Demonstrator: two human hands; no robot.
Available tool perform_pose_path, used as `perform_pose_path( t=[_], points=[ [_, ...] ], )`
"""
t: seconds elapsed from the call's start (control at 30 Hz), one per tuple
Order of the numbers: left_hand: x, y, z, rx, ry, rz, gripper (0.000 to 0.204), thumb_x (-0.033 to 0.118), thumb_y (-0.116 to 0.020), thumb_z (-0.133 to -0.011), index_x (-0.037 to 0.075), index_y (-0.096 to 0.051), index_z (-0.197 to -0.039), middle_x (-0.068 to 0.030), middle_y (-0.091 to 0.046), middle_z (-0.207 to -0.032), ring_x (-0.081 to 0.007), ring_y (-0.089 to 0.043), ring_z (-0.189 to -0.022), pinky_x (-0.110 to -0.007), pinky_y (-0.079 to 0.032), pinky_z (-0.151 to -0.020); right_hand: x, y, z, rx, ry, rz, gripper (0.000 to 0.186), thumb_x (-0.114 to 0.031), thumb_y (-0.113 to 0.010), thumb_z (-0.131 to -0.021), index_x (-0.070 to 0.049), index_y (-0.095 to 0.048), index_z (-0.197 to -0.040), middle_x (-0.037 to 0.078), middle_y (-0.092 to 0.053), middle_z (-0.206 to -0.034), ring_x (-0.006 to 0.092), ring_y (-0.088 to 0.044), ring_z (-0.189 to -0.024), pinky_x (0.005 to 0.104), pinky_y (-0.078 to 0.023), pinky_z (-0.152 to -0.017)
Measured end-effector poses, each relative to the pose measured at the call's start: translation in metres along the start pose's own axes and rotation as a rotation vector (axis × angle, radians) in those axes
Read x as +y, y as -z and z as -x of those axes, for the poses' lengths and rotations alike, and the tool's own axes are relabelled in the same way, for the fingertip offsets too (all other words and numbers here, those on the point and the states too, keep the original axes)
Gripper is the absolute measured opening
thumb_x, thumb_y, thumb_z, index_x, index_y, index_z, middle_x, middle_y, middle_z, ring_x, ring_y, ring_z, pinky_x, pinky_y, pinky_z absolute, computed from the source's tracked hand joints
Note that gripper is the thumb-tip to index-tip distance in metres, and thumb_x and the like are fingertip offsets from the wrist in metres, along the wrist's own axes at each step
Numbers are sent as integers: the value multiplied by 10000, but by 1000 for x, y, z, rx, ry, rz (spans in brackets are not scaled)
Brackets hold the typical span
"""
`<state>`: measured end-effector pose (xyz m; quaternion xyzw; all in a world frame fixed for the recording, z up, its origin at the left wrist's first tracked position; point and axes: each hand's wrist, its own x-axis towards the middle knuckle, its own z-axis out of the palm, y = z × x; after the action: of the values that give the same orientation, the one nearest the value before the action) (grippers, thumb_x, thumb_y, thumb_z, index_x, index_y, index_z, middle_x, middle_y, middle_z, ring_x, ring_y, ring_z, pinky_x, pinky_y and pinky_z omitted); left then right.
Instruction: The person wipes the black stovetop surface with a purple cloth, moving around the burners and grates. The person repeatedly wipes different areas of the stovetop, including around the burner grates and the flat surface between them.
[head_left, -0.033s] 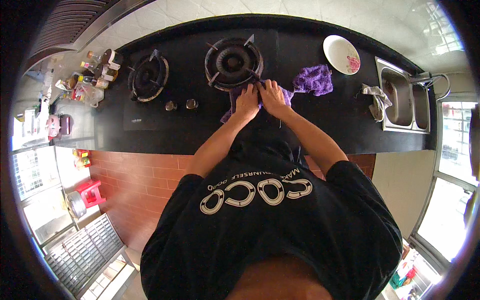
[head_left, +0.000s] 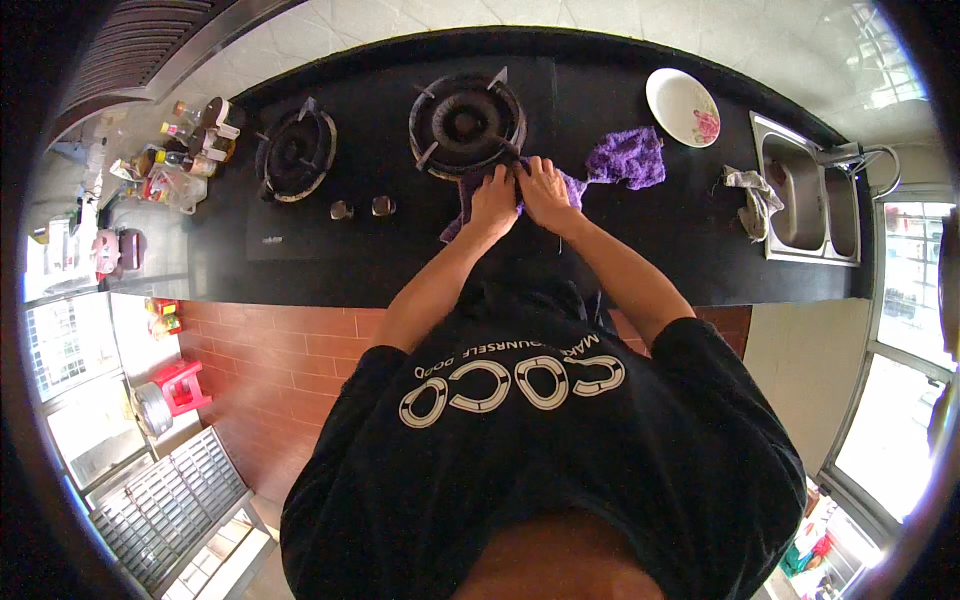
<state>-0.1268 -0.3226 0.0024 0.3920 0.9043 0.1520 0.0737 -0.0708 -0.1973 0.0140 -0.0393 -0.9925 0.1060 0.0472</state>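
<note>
On the black worktop, just in front of the large gas burner [head_left: 465, 122], a purple cloth [head_left: 574, 190] lies under and between my hands. My left hand [head_left: 493, 207] has its fingers bent over the cloth. Close beside it, my right hand [head_left: 545, 198] grips the cloth too, its fingers pointing toward the burner's near edge. The fingertips are partly hidden. A second bunched purple cloth [head_left: 627, 158] rests to the right; whether it joins the one in my hands I cannot tell.
Left of the burner are a second burner [head_left: 296, 152] and two stove knobs [head_left: 383, 206]. Several bottles [head_left: 205, 143] stand at the far left. A white flowered plate [head_left: 678, 105] is at the back right, near a grey rag [head_left: 754, 203] and the steel sink [head_left: 797, 180].
</note>
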Motion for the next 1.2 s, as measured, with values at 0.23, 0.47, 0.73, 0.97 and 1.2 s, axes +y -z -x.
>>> perform_pose_path(
  t=[0.23, 0.47, 0.73, 0.97, 1.2],
  points=[
    [-10, 4, 63, -59, -33, 22, 495, 97, -575, -808, -30, -459, -1272, -178, -490, -1148, -361, -570, -994, -425, -522, -794, -31, -16, 39, -119, 54, -61, 410, -106, -550, -835, -59, -529, -1242, 175, -496, -1108, 365, -521, -1018, 433, -518, -800],
    [-20, 2, 47, 71, 10, -22, 481, 72, -596, -794, -17, -462, -1247, -161, -482, -1110, -352, -564, -941, -426, -529, -764, -44, -23, 9, -44, 23, 48, 391, -148, -536, -853, -56, -535, -1234, 155, -493, -1140, 337, -491, -1091, 411, -459, -886],
    [-17, 5, 68, -98, -20, 23, 492, 108, -570, -822, -19, -455, -1284, -161, -497, -1114, -361, -567, -956, -440, -530, -764, -50, -13, 35, -159, -6, -31, 314, -131, -526, -847, -42, -551, -1147, 157, -502, -1084, 335, -523, -1024, 413, -477, -858],
    [-28, 2, 34, 38, -4, 1, 446, 113, -595, -805, -19, -496, -1219, -155, -513, -1102, -356, -577, -959, -430, -527, -795, -40, -15, 3, -6, 49, 8, 363, -115, -523, -843, -22, -553, -1193, 168, -521, -1051, 329, -514, -1003, 403, -474, -854],
    [-20, 5, 63, 18, -68, 13, 476, 63, -569, -802, -20, -473, -1260, -161, -505, -1092, -343, -564, -951, -430, -532, -780, -43, -15, 30, -69, 76, -8, 477, -55, -586, -783, -9, -503, -1250, 177, -491, -1107, 343, -514, -1002, 432, -492, -830]
  ],
)
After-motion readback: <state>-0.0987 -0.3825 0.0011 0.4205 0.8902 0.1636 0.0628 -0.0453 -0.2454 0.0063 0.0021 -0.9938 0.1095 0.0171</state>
